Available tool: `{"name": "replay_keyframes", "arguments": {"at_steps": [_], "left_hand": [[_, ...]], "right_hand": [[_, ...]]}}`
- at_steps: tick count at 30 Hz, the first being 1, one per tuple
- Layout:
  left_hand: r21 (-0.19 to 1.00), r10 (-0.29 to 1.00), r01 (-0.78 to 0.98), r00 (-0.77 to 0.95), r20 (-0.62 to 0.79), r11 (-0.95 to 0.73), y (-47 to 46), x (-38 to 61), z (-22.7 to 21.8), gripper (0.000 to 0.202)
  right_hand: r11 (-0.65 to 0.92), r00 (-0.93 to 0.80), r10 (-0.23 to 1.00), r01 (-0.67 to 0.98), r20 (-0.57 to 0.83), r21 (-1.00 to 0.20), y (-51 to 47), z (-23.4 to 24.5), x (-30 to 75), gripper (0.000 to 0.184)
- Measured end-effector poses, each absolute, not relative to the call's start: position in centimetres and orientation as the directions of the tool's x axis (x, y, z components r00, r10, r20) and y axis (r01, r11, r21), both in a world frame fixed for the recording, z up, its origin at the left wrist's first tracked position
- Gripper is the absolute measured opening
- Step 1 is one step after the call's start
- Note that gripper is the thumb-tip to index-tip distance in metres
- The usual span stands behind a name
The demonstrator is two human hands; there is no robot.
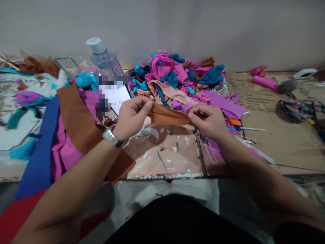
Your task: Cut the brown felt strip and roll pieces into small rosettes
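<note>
Between my two hands a strip of brown fabric (169, 115) is stretched out sideways above the work board. My left hand (134, 115), with a metal watch (113, 136) on its wrist, pinches the strip's left end between thumb and fingers. At the other end my right hand (208, 118) pinches the fabric the same way. Below the strip lies the pinkish work board (175, 152), marked with white flecks and scraps. A larger brown cloth piece (72, 115) lies to the left, partly behind my left forearm.
Colourful fabric scraps (169, 67) are heaped at the back. A plastic bottle (106, 62) and a lit phone (118, 96) stand beyond my left hand. Blue cloth (40, 145) drapes over the front edge. At right lie cardboard (286, 139), a dark pincushion-like object (291, 111) and thin tools (254, 128).
</note>
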State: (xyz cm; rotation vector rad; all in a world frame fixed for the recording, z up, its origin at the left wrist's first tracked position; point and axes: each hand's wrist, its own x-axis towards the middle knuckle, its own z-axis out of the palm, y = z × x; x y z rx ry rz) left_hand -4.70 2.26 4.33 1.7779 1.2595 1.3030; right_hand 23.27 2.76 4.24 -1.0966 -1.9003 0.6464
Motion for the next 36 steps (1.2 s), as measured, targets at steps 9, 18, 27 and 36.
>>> {"name": "replay_keyframes", "arguments": {"at_steps": [9,18,27,36], "left_hand": [[0.620,0.766,0.521,0.606,0.215,-0.587,0.7,-4.1,5.6,0.034],[0.726,0.698,0.493,0.716,-0.024,-0.480,0.7,-3.6,5.3,0.037],[0.822,0.714,0.454,0.695,-0.084,-0.345,0.7,-3.4,4.9,0.033],[0.857,0.728,0.449,0.672,-0.136,-0.254,0.9,-3.4,4.2,0.033]], "right_hand": [[0.719,-0.646,0.675,0.469,0.355,-0.513,1.7,3.2,21.7,0.014],[0.726,-0.686,0.659,0.470,0.310,-0.502,0.6,2.8,20.7,0.014],[0.731,-0.627,0.674,0.487,0.391,-0.479,0.6,2.3,20.7,0.013],[0.750,-0.598,0.661,0.514,0.452,-0.416,0.4,2.1,20.9,0.013]]}}
